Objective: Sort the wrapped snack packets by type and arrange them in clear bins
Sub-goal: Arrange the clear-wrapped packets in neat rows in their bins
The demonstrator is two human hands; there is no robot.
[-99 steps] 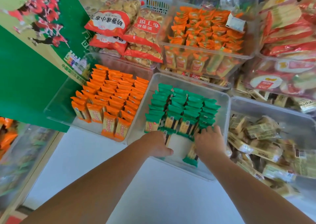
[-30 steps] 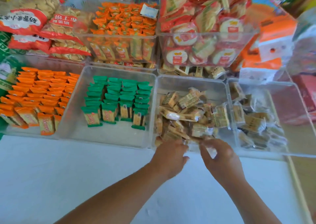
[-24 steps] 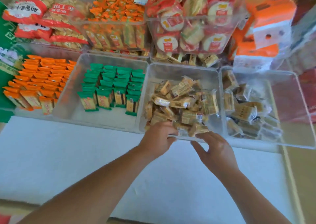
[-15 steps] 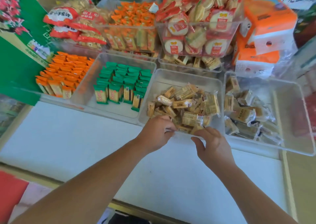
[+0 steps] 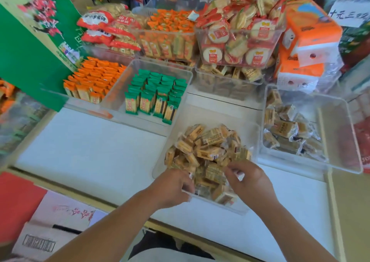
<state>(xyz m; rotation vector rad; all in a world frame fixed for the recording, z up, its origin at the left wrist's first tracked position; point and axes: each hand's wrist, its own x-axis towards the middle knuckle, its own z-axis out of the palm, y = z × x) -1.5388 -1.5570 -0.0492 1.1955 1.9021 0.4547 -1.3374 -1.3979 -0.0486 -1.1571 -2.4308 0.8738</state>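
A clear bin (image 5: 165,141) heaped with tan wrapped snack packets (image 5: 208,149) sits near the front edge of the white table (image 5: 90,151). My left hand (image 5: 172,187) grips the bin's near rim at its left side. My right hand (image 5: 252,183) curls over the near rim at its right side, fingertips among the packets. To the left, a clear bin holds green packets (image 5: 156,95) in neat rows, and another holds orange packets (image 5: 94,79). On the right, a third clear bin holds loose tan and dark packets (image 5: 286,129).
Stacked clear bins at the back hold orange packets (image 5: 168,35) and round crackers (image 5: 236,39). Orange tissue packs (image 5: 306,41) stand at the back right, a green carton (image 5: 30,51) at the left. A cardboard box (image 5: 50,227) lies below the table's front edge.
Both hands left the green-packet bin and took hold of the tan-packet bin's near rim. That bin has since slid out of the row towards the table's front edge.
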